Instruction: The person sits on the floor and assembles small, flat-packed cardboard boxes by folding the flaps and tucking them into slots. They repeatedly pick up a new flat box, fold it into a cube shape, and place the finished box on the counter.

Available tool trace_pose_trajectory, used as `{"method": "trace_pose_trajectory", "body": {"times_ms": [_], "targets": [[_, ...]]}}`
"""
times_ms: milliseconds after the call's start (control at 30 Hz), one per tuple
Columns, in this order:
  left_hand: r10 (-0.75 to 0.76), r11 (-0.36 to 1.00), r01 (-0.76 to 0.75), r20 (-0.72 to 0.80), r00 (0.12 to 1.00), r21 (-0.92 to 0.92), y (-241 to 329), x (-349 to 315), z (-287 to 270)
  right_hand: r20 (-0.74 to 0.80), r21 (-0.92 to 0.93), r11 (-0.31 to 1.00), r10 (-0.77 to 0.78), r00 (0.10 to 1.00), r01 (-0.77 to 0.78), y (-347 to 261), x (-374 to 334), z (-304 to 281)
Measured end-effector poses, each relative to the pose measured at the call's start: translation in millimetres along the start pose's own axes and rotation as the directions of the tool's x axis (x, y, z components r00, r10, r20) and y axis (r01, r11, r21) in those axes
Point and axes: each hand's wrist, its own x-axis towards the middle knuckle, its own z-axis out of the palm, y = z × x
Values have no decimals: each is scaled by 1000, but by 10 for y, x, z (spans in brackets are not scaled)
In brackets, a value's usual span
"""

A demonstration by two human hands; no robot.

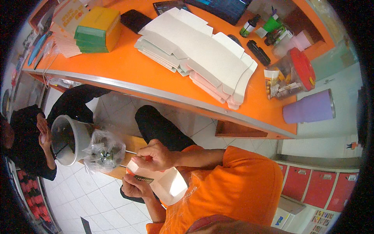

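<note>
A small open paper carton [171,185], white inside, rests against my orange shirt. Part of it near my fingers shows orange and a dark patterned strip. My left hand [135,186] is closed on its lower left side, thumb and fingers pinched together. Above it, my right hand [155,155] curls over the upper edge of the carton, fingers bent inward, with a bit of red-orange showing at the palm. The fingertips of both hands partly cover the carton's edges. Left of my hands, a clear plastic bag [103,152] with dark green contents sits on a wooden surface [134,144].
An orange desk [156,84] holds stacked flat cartons [206,50], a yellow-green box [97,31], a red-lidded jar [290,74] and a purple tumbler [309,106]. Beside the bag stands a white bucket [66,142]. Another person's hands [43,130] are at the far left.
</note>
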Motion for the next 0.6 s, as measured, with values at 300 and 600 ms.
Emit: {"method": "trace_pose_trajectory", "body": {"times_ms": [300,600], "targets": [[-44,998,56,-247,968,38,-55,89,88,164,206,955,180,970,-212,-14,-127,-167],[-253,893,409,545,800,-186,-60,-277,-285,117,-78,976,210,971,-202,190,-349,-255]]}}
